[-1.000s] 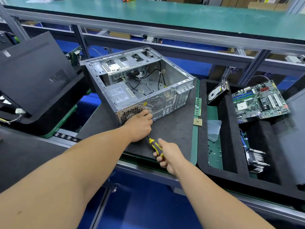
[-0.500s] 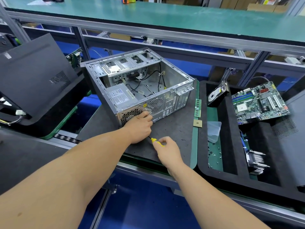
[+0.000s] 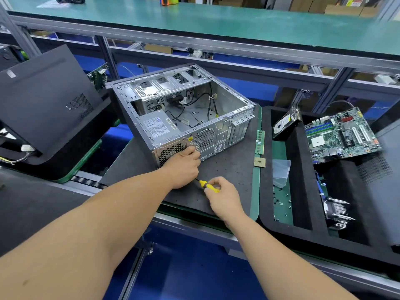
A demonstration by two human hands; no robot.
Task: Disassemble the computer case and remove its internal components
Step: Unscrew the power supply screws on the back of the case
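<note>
- Grey sheet-metal computer case (image 3: 186, 118), one, open side up, lies on one dark foam mat (image 3: 227, 169); placed as half a second ago.
- Silver power supply unit with a white label (image 3: 157, 126), one, sits in the case's near-left corner.
- Change: right hand (image 3: 224, 197) has closed further over the handle, so less yellow shows than a second ago; left hand has not shifted.
- Left hand (image 3: 183, 167): fingers curled against the case's perforated rear panel, at the screwdriver's tip; whether they pinch anything cannot be told.
- Right hand: fingers wrapped round one yellow-and-black-handled screwdriver (image 3: 206, 185), shaft running under the left hand toward the case.
- Green memory stick (image 3: 259, 141), one, and one small square gold-topped processor chip (image 3: 259, 162), at the mat's right edge.
- Black foam tray (image 3: 300, 191), right of the mat, holds one green motherboard (image 3: 342, 135), one black hard drive (image 3: 285, 124) leaning upright, one finned metal heatsink (image 3: 337, 213).
- Black case side panel (image 3: 43, 100), one, leans at far left.
</note>
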